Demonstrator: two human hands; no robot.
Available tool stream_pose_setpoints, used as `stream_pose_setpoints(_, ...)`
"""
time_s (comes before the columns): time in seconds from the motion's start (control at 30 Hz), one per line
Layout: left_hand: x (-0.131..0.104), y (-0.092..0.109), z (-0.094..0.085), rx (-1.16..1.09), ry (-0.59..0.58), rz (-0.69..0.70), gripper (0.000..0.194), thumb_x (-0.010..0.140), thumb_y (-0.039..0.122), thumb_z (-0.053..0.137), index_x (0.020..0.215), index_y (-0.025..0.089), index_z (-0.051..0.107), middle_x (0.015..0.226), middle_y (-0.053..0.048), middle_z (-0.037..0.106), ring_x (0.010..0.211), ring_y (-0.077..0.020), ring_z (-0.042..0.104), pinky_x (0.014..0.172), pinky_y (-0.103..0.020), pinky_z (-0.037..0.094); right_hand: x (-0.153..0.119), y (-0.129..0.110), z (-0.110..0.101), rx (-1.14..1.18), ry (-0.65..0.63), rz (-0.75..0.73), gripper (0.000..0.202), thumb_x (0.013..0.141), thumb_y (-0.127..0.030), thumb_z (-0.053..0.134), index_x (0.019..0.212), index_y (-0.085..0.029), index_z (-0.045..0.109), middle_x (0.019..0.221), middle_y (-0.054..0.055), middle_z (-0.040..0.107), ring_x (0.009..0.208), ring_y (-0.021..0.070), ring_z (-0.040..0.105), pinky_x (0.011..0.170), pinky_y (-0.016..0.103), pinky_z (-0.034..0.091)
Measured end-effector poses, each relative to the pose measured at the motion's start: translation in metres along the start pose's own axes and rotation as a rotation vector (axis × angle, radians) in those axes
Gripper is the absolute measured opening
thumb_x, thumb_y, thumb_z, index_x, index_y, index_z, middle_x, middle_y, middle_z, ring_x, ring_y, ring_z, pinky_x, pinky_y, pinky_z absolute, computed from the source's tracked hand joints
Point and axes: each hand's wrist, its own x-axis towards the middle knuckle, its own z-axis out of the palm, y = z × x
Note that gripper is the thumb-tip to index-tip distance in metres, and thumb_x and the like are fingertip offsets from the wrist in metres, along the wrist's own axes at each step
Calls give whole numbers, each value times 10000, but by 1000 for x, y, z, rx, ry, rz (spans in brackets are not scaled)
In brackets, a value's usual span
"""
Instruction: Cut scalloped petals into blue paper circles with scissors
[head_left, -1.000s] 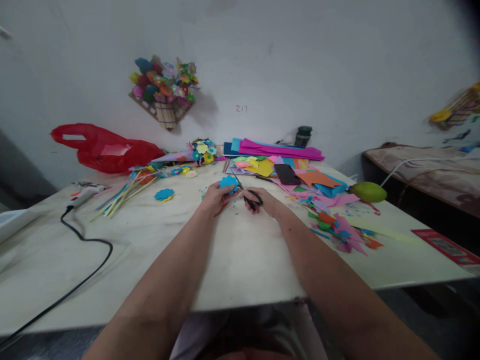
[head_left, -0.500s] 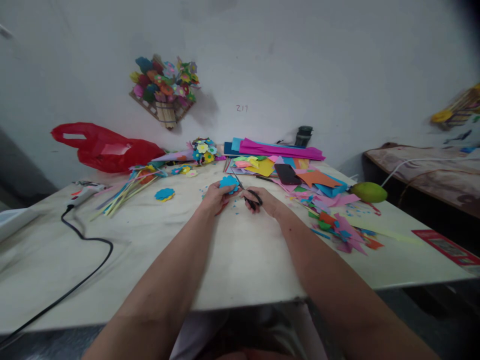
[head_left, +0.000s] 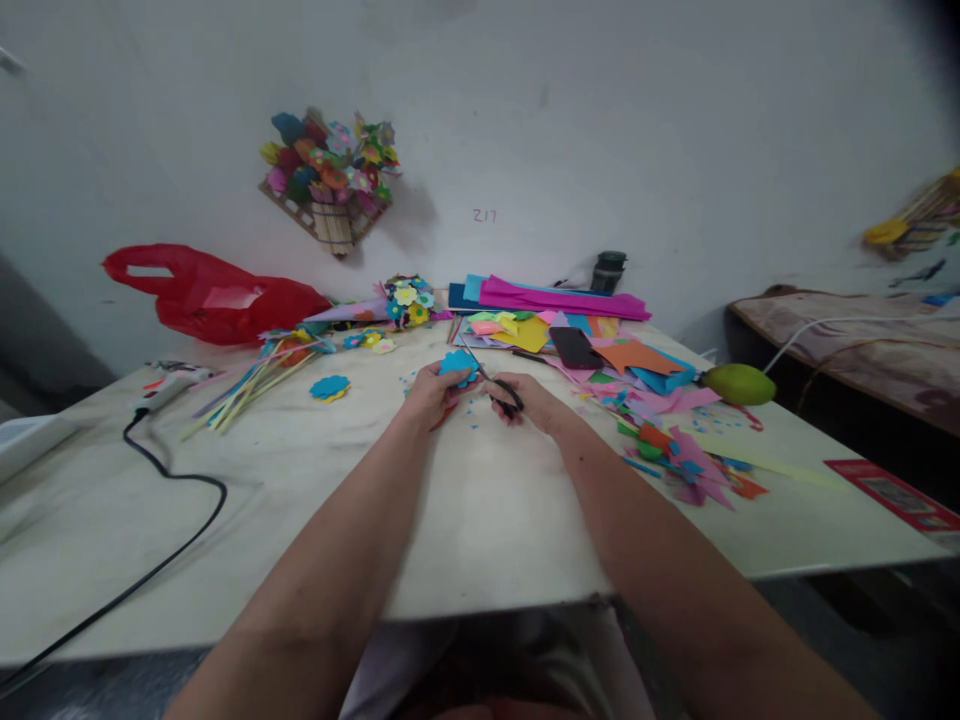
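Note:
Near the middle of the table, my left hand (head_left: pixel 429 394) grips a blue paper flower (head_left: pixel 456 367) with a scalloped edge. My right hand (head_left: pixel 525 399) is closed around the black handles of a pair of scissors (head_left: pixel 510 396). The thin blades point up and left, at the right edge of the blue paper. Small blue scraps lie around both hands. A blue and yellow scalloped paper piece (head_left: pixel 330 388) rests on the table to the left.
A red plastic bag (head_left: pixel 225 305), pale paper strips (head_left: pixel 244 385) and a corded glue gun (head_left: pixel 169 387) lie left. Coloured paper, a dark phone (head_left: pixel 574 348), a green fruit (head_left: pixel 739 384) and scraps (head_left: pixel 690 465) are right. A dark jar (head_left: pixel 607 272) stands behind.
The scissors' black handles have drawn closer together in my right hand. The blue paper and my left hand are almost unmoved.

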Motion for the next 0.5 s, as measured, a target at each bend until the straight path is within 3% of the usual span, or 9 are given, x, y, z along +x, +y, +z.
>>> stream_pose_setpoints(0.27, 2, -1, -3, 12, 29, 8, 251, 575, 93, 843, 773, 118, 691, 768, -60, 737, 694, -174, 723, 659, -258, 606, -6, -11, 3, 18, 4, 31, 192, 925, -327, 618, 820, -168, 597, 534, -29, 603, 381, 86, 532, 334, 164, 331)
stream_pose_setpoints(0.5, 2, -1, -4, 27, 20, 10, 276, 586, 110, 842, 821, 111, 697, 815, -79, 744, 727, -184, 734, 666, -257, 597, -4, -7, 2, -11, 11, 18, 227, 928, -351, 639, 802, -168, 592, 536, -27, 601, 382, 77, 523, 332, 160, 318)
